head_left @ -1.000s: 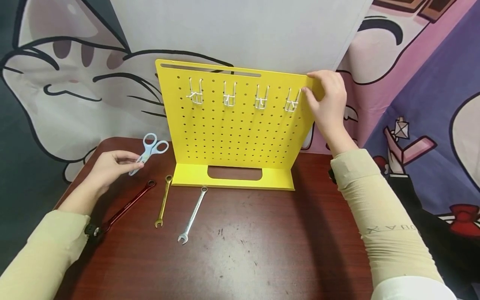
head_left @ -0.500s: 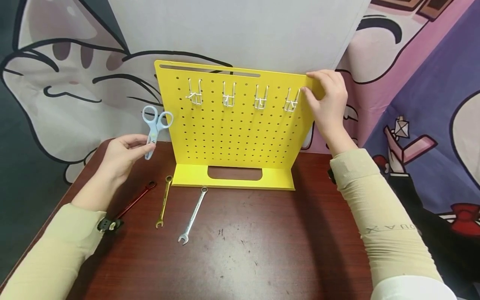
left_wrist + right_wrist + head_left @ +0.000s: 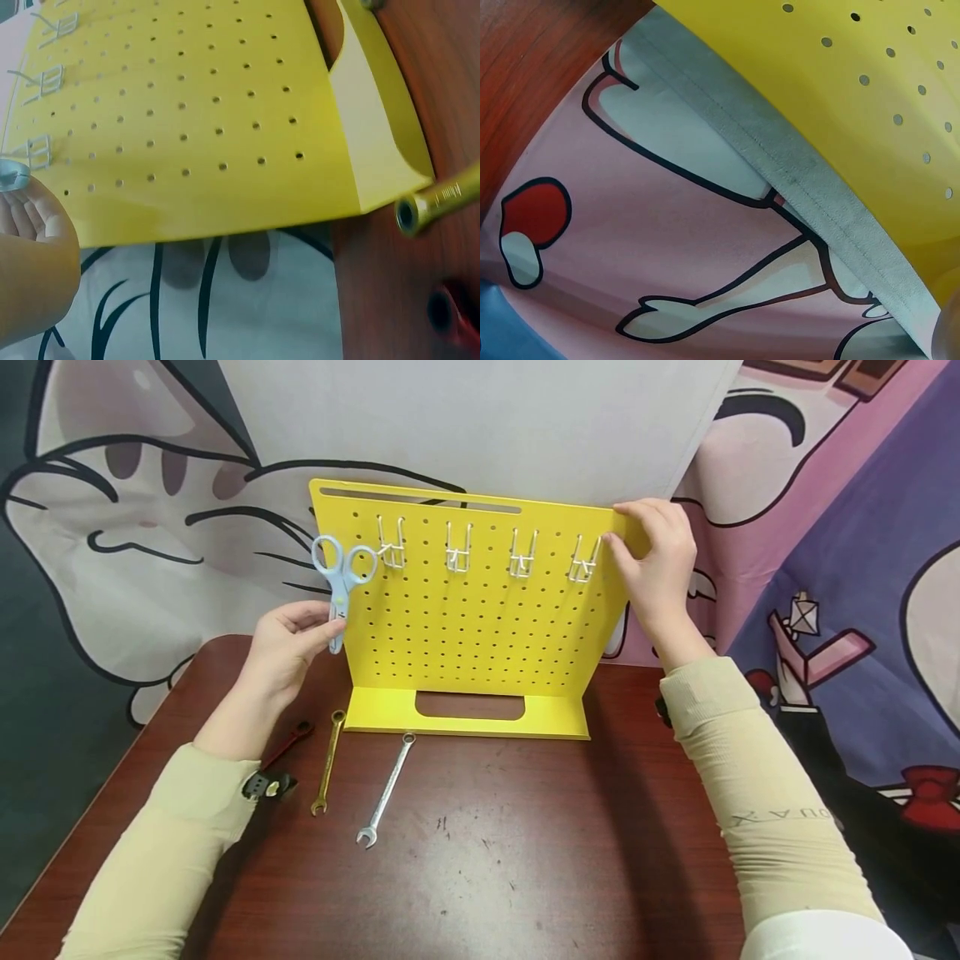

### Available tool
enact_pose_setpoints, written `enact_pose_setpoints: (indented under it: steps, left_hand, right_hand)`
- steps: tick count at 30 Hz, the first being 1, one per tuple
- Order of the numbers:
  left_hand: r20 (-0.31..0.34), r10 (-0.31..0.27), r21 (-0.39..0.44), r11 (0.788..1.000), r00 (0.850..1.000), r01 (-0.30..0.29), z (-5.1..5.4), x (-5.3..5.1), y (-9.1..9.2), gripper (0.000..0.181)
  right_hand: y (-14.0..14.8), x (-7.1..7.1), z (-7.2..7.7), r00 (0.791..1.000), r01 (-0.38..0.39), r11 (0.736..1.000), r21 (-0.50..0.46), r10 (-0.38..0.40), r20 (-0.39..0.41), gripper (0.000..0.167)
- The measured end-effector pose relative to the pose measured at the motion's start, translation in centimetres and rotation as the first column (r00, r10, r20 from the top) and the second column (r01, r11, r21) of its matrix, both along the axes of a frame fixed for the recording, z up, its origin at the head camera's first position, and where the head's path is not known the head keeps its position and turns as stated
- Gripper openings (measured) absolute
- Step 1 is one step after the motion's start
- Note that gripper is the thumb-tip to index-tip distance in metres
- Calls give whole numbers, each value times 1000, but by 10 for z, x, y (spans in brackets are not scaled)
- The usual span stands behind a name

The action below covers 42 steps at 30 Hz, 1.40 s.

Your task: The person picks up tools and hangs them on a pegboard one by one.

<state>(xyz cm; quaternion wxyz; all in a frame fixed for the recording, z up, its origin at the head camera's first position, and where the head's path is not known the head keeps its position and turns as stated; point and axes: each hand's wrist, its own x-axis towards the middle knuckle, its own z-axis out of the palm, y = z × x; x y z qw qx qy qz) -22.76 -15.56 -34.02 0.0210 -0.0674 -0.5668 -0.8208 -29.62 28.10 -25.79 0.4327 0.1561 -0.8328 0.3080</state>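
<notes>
Light blue scissors (image 3: 341, 578) are pinched by the blades in my left hand (image 3: 281, 647), handle loops upward. They overlap the left edge of a yellow pegboard (image 3: 472, 618) in the head view, close to the leftmost white wire hook (image 3: 392, 545); whether they touch it I cannot tell. In the left wrist view, only a bit of the scissors (image 3: 13, 175) shows beside the hand (image 3: 34, 255). My right hand (image 3: 660, 564) grips the pegboard's upper right edge, thumb on the front. Three more hooks, including the rightmost hook (image 3: 583, 562), line the board's upper part.
On the brown table (image 3: 525, 852) lie a silver wrench (image 3: 386, 789), a gold wrench (image 3: 328, 764) and a red wrench (image 3: 288, 743), the last partly hidden by my left arm. A white panel (image 3: 487, 427) and a cartoon-printed cloth (image 3: 150, 585) stand behind the pegboard.
My left hand has carried the scissors up and to the right, from above the red wrench to the pegboard's left edge. My right hand stays on the board's corner.
</notes>
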Motion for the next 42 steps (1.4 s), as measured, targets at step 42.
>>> enact_pose_setpoints:
  steps: [42]
  left_hand:
    - [101, 148, -25, 989, 984, -146, -27, -42, 52, 29]
  right_hand:
    - [1, 0, 0, 1000, -8, 1000, 1, 8, -12, 26]
